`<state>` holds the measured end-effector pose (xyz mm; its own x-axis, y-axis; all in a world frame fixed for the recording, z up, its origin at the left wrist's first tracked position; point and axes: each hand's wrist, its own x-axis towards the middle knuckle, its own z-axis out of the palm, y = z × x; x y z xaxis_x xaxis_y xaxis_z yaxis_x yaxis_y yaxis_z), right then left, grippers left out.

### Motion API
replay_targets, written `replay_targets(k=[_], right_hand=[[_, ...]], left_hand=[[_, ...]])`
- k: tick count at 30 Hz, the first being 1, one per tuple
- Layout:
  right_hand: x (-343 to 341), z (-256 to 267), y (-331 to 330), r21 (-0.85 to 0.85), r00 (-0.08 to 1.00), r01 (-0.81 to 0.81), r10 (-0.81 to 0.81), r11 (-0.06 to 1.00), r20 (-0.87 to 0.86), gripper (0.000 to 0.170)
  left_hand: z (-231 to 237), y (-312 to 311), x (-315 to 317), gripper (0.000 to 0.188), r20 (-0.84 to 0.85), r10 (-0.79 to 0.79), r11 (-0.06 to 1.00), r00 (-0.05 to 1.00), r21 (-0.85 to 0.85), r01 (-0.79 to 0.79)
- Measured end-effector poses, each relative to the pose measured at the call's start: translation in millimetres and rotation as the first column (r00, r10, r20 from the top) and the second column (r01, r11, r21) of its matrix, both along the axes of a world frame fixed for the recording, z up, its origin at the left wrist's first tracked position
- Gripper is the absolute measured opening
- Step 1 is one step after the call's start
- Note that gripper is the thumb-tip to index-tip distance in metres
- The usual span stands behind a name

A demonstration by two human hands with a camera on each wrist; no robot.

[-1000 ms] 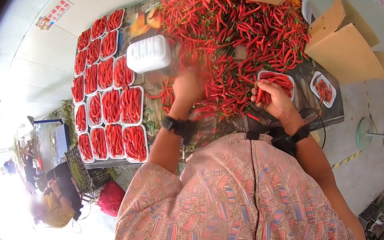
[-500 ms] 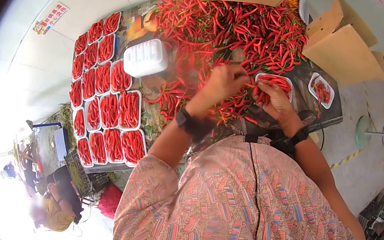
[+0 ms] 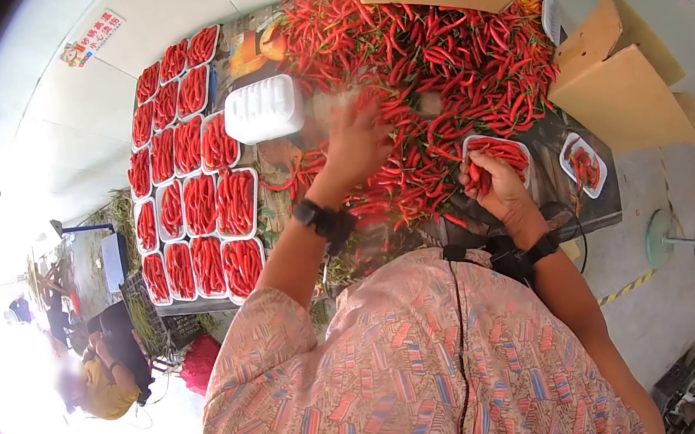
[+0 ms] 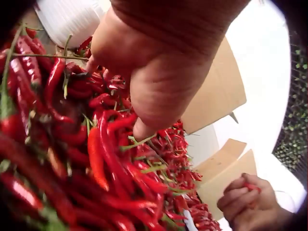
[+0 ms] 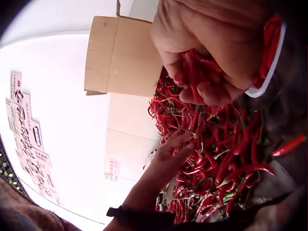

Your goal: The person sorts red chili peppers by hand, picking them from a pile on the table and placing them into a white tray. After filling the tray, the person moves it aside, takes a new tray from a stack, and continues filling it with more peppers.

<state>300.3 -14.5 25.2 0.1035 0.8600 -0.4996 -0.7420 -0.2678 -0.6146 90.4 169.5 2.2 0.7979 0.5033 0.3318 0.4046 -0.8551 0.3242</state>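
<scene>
A large heap of red chili peppers (image 3: 476, 54) with green stems covers the middle of the table. Over its near left part my left hand (image 3: 357, 145) reaches down with fingers spread; the right wrist view also shows this hand (image 5: 166, 156) with fingers extended at the peppers. My right hand (image 3: 495, 184) curls round a small bunch of chili peppers (image 5: 195, 72), their red ends showing between thumb and fingers. Right behind that hand sits a white foam tray (image 5: 275, 72) holding more chilies, partly hidden by the hand in the head view.
Rows of chili-filled white trays (image 3: 233, 203) line the table's left side, beside a stack of empty white trays (image 3: 264, 108). Another tray (image 3: 582, 162) with a few pieces lies at the right edge. Cardboard boxes (image 3: 624, 86) stand behind and right. A person (image 3: 107, 379) sits beyond, left.
My left hand went from the heap to beside the right hand, then back left over the heap, its fingers now spread. The right hand stays by its tray, still gripping chilies.
</scene>
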Motion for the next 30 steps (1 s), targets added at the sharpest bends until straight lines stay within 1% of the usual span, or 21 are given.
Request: replay_targets(k=[1,2,3,4,5,7,8,10,11,12,15,16,17,18,19,21,22,24,25,27,30], right_hand=[[-1,1,1,0.001,1.0,-0.01,0.01,1.0,0.003,0.025],[-2,3,3,0.002,1.0,-0.017,0.017,1.0,0.005,0.025],[-2,4,4,-0.013,1.0,-0.013,0.013,1.0,-0.006,0.025],[-3,5,3,-0.029,1.0,-0.009,0.009,1.0,-0.018,0.025],[-3,5,3,-0.029,1.0,-0.012,0.012,1.0,-0.017,0.025],[-3,3,3,-0.003,1.0,-0.007,0.007,1.0,-0.009,0.024],[-3,3,3,-0.001,1.0,-0.004,0.004,1.0,-0.006,0.024],[-4,4,1,-0.008,0.999,-0.004,0.005,1.0,0.041,0.02],[-4,6,0,-0.01,0.999,0.004,-0.003,1.0,0.045,0.02],[-5,9,-1,0.003,1.0,0.007,-0.007,1.0,0.012,0.017],[1,7,-5,0.041,1.0,0.003,-0.002,0.999,-0.022,0.013],[3,5,-6,0.067,1.0,-0.015,0.017,0.998,-0.026,0.011],[5,5,-7,0.064,1.0,-0.008,0.009,0.998,-0.023,0.011],[6,5,-8,0.062,1.0,-0.003,0.005,0.998,-0.024,0.011],[5,5,-9,0.059,1.0,-0.001,0.003,0.998,-0.026,0.011],[5,5,-9,0.045,1.0,0.012,-0.012,0.999,-0.017,0.01],[4,5,-8,0.034,1.0,0.022,-0.022,0.999,-0.008,0.01],[3,0,-6,0.029,1.0,0.008,-0.007,1.0,-0.027,0.01],[2,-1,-4,0.029,0.999,-0.006,0.007,1.0,-0.04,0.01],[-3,-1,-1,0.029,0.999,-0.029,0.03,0.999,-0.034,0.01],[-5,1,4,0.038,0.998,-0.062,0.062,0.997,-0.023,0.009]], left_hand=[[4,-7,-3,0.026,0.089,-0.013,1.0,0.996,0.019,0.011],[10,-5,-6,0.026,0.091,-0.006,1.0,0.996,0.02,0.004],[25,-4,-8,0.022,0.07,-0.034,0.988,0.997,-0.146,0.044],[32,-4,-10,0.019,0.054,-0.066,0.948,0.996,-0.309,0.079],[32,0,-9,0.019,0.056,-0.063,0.948,0.996,-0.309,0.077],[31,17,-2,0.014,0.076,0.043,0.997,0.996,-0.069,-0.038],[28,28,5,0.014,0.08,0.04,0.997,0.996,-0.067,-0.035],[20,50,25,0.013,0.048,0.171,0.985,0.984,0.019,-0.172],[18,57,35,0.013,0.245,0.146,0.989,0.959,-0.011,-0.148],[20,61,43,0.013,0.249,0.138,0.99,0.959,-0.013,-0.139],[20,75,63,0.022,0.106,0.177,0.984,0.978,-0.012,-0.177],[17,77,68,0.022,0.108,0.17,0.985,0.979,-0.015,-0.169],[13,77,72,0.025,-0.096,0.222,0.974,0.97,-0.018,-0.225],[11,77,74,0.029,-0.299,0.264,0.96,0.917,-0.008,-0.279],[5,79,74,0.029,-0.301,0.259,0.961,0.918,-0.011,-0.275],[-5,83,68,0.041,-0.318,0.295,0.942,0.901,-0.064,-0.331],[-7,86,66,0.041,-0.322,0.294,0.942,0.9,-0.064,-0.331],[-12,90,60,0.047,-0.464,0.262,0.897,0.846,-0.205,-0.391],[-14,91,56,0.047,-0.466,0.269,0.895,0.843,-0.203,-0.398],[-14,91,48,0.049,-0.441,0.312,0.819,0.842,-0.325,-0.473],[-10,84,46,0.046,-0.439,0.304,0.841,0.846,-0.294,-0.455]])
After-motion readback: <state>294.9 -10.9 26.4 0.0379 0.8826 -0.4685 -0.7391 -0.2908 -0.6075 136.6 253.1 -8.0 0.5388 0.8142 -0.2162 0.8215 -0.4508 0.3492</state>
